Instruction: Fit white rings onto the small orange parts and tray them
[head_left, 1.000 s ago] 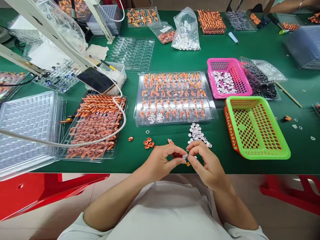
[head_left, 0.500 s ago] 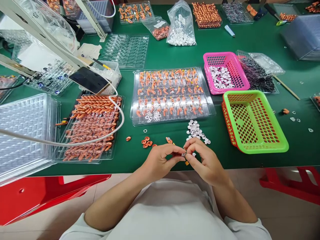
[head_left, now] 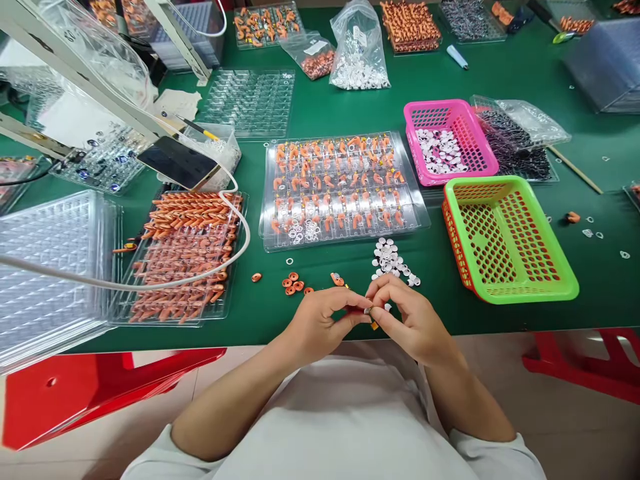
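Note:
My left hand (head_left: 325, 321) and my right hand (head_left: 406, 319) meet at the table's front edge. Both pinch one small dark-and-orange part (head_left: 369, 311) between thumb and fingertips; the fingers hide most of it. Just beyond my right hand lies a loose pile of white round discs (head_left: 389, 259). Left of that, a small orange-and-grey piece (head_left: 337, 279) rests on the green table. Several orange ring-shaped caps (head_left: 293, 283) lie close to my left hand. Behind them stands a clear tray (head_left: 345, 232) holding rows of curved orange parts, with white rings heaped at its front left.
At right sit a green basket (head_left: 567, 283) nested in a red one, and a pink basket (head_left: 493, 160) with white discs. A tray of orange parts (head_left: 187, 260) lies at left under a white cable (head_left: 245, 230). A phone (head_left: 179, 162) rests on a clear box. Red stools (head_left: 75, 400) flank me.
The view has shifted slightly. Both hands keep their pinch on the small part, with only a tiny movement of the fingers.

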